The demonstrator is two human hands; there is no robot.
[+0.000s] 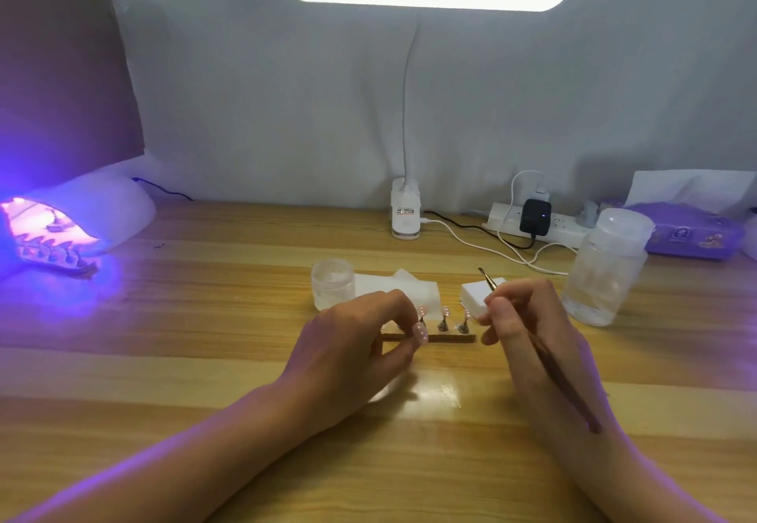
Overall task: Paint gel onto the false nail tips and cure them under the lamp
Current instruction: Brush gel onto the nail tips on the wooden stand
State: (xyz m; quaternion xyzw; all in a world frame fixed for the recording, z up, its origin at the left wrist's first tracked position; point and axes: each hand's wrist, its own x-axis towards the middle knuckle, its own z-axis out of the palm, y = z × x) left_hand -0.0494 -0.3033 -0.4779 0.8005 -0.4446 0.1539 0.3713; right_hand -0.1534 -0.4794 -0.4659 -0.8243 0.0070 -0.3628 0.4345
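Observation:
A dark holder strip point(448, 338) lies on the wooden table in front of me, with false nail tips point(444, 313) standing on small pegs. My left hand point(352, 342) pinches one pink tip point(422, 333) at the strip's left end. In my right hand point(528, 330) is a thin brush point(561, 375); its bristle end points up and away, past the fingers. A small clear gel jar point(332, 283) stands behind the strip. The white curing lamp point(88, 211) glows violet at the far left, with another strip of tips point(55, 254) at its mouth.
A white sponge block point(477, 297) and white wipes point(393, 287) lie behind the strip. A clear plastic bottle point(606, 268) stands at the right. Along the back wall are the desk lamp's base point(405, 211), a power strip point(536, 223) with cables, and a purple box point(692, 236).

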